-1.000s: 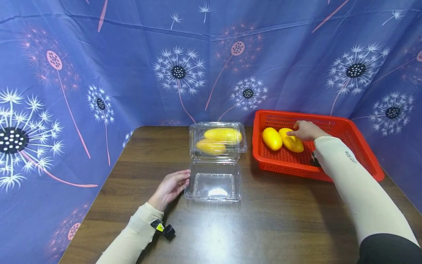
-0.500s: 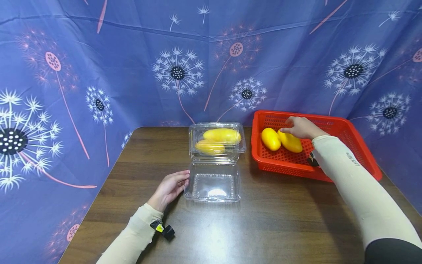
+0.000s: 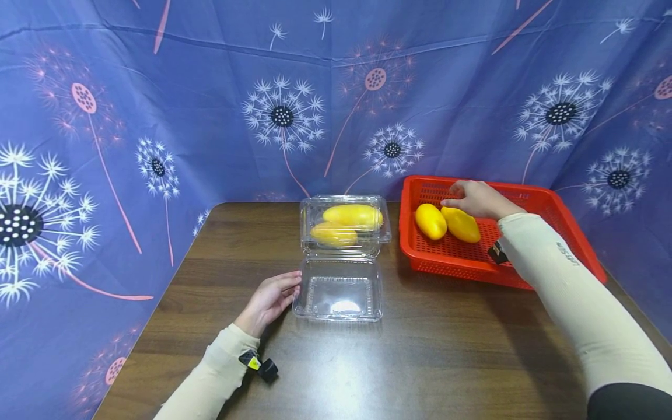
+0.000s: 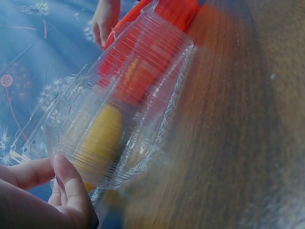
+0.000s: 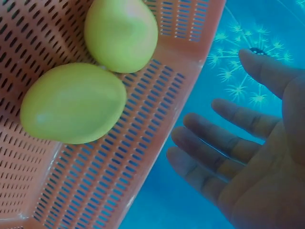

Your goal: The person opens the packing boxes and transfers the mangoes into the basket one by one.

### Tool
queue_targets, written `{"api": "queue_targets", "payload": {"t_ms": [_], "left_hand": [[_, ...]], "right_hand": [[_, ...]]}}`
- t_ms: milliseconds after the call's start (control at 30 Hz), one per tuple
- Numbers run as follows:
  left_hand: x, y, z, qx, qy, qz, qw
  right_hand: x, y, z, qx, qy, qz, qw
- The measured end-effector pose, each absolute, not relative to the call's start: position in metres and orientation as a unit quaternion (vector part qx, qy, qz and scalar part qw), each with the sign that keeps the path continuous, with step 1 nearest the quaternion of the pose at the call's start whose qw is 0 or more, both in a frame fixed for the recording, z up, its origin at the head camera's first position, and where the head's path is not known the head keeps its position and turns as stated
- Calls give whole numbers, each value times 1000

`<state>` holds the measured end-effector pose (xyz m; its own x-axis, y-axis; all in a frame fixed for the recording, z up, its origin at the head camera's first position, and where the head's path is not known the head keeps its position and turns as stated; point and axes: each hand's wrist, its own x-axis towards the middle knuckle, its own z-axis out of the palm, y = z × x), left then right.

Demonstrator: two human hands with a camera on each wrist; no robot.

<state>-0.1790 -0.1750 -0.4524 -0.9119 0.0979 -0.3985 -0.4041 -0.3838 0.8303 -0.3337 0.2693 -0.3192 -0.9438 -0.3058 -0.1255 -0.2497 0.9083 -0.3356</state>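
Right hand above a red basket near the table's far right corner. Holding nothing, with slightly bent fingers spread a little and a thumb set apart from them. Two yellow mangoes side by side in the basket, toward its left edge, touching each other. Close under the hand in the head view, yet clearly apart from its fingers in the right wrist view.

Left hand at the left edge of a clear plastic box, with fingertips against the plastic. Impossible to tell a pinch from a light touch.

Box open, to the left of the basket, near the middle of the table's far edge. Near half flat on the brown wood-grain table, with a bright reflection; far half raised. Two more mangoes visible through the far half, one partly behind the other. Impossible to tell inside from behind.

Pale sleeves on both arms. Small black device at the left wrist. Beyond the table's far edge and along its sides, blue cloth printed with white and pink dandelions.
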Motion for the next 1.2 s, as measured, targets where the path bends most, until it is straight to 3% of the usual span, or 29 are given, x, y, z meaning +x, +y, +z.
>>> {"api": "queue_targets", "payload": {"t_ms": [1200], "left_hand": [[-179,-173,-452,-145,545,812,154]], "right_hand": [[-281,233,-305,-176,956,-232,28]]}}
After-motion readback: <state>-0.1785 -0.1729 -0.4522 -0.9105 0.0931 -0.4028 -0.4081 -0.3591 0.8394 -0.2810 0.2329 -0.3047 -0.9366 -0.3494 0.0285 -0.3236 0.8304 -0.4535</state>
